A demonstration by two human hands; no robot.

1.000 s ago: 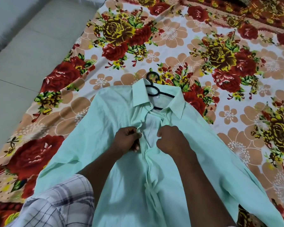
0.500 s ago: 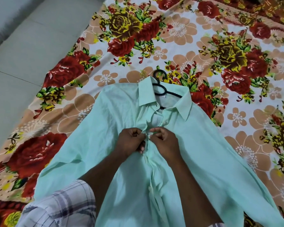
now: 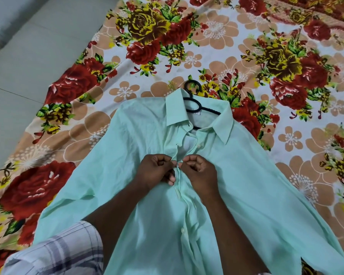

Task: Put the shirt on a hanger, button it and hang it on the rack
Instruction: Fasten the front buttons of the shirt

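You are lying the mint-green collared shirt point(image 3: 246, 185) face up across the near part of the floral bedsheet point(image 3: 207, 46), its collar pointing toward the sheet's middle and its left sleeve reaching toward the sheet's left edge, beside the grey floor point(image 3: 28, 56). The black plastic hanger point(image 3: 210, 110) is already sitting inside the collar, with its hook poking out onto the sheet beyond it. You are working on a button at chest height: your left hand point(image 3: 155, 168) and right hand point(image 3: 202, 169) are meeting at the front opening, the fingers point(image 3: 189, 158) of each curled in tight and pinching one edge of the front, so both are holding cloth rather than resting open. The button itself is too small to make out between them. To do this well, you are probably best off keeping both edges flat and level, pushing the button through edgewise with one hand while the other is easing the hole over it. The opening above your hands is gaping, so check that you are matching the right hole. A white button point(image 3: 183, 231) lower down looks undone, so much of the buttoning seems left. No rack is showing here.
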